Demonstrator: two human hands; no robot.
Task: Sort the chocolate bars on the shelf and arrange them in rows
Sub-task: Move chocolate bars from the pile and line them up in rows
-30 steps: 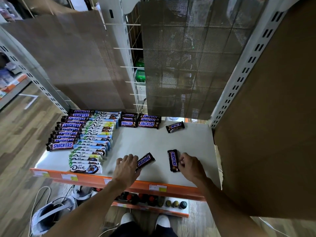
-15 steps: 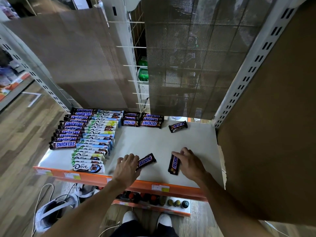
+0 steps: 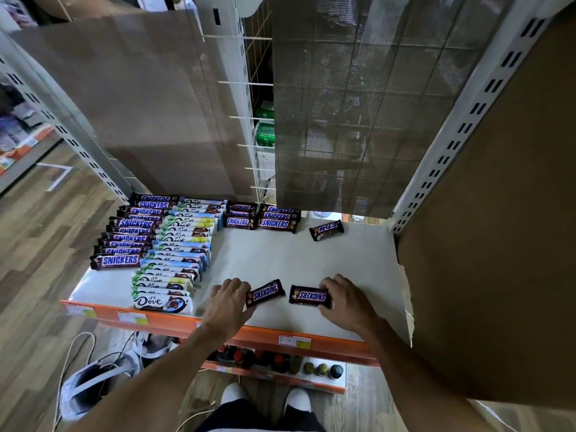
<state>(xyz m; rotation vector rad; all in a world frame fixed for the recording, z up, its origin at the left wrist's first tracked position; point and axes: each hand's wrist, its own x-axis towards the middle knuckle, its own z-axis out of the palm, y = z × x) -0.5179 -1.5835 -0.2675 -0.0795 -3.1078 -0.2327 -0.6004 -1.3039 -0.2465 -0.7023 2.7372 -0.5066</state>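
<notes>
So both hands are working near the front edge of the pale grey metal shelf (image 3: 280, 260), the one with the orange price strip (image 3: 311, 336) along its lip. The left hand (image 3: 227, 302) is curling its fingertips over the left end of a dark brown Snickers bar with the blue logo (image 3: 265, 293), pinching it lightly rather than wrapping around it; the bar is sitting flat on the shelf, tilted a bit, sticking out to the right of the fingers. The right hand (image 3: 346, 302) is clamping thumb and fingers on the right end of a second brown Snickers bar (image 3: 310, 296), which is lying flat and pointing left toward the first bar. The two bars are close together but not touching, with a small gap of bare shelf between them.

Compared to half a second ago, the right hand's bar is now lying crosswise along the shelf front instead of pointing toward the back, so it's been turned roughly a quarter turn. The left hand's bar is looking pretty much where it was.

Further back on the shelf, a lone loose Snickers bar (image 3: 326, 229) is lying at an angle near the rear right. Two short stacks of Snickers (image 3: 261, 217) are lined up at the rear middle, and on the shelf's left side there's a long row of Snickers (image 3: 131, 235) beside a row of white and blue Dove bars (image 3: 174, 263).
</notes>
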